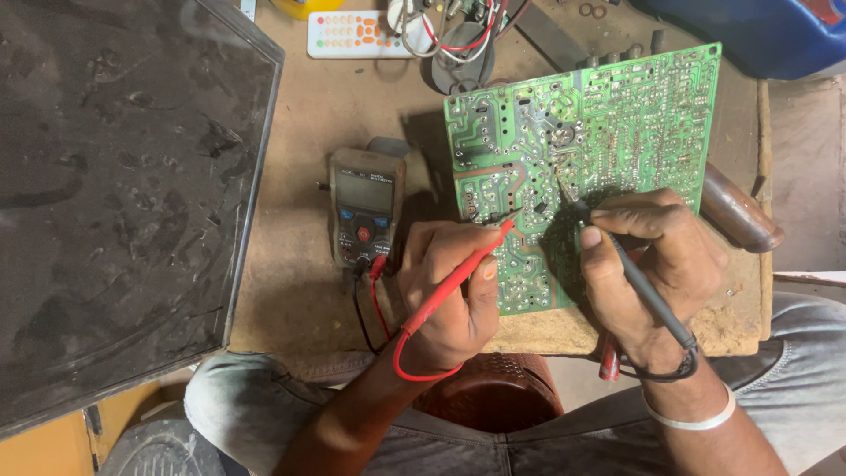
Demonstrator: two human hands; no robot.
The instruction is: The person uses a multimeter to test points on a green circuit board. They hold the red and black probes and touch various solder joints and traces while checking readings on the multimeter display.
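Observation:
A green circuit board [608, 132] lies solder side up on a worn wooden table [317, 176]. My left hand [445, 295] grips a red test probe [458, 278], its tip touching the board near its lower left part. My right hand [648, 264] grips a black test probe [639, 282], its tip on the board's middle. Red and black leads run from the probes to a grey multimeter [363, 216] lying left of the board.
A large dark, dusty panel [115, 194] fills the left side. At the table's far edge lie a white remote control [357, 35] and a bundle of wires [458, 35]. A brown handle [740, 211] sticks out at the board's right.

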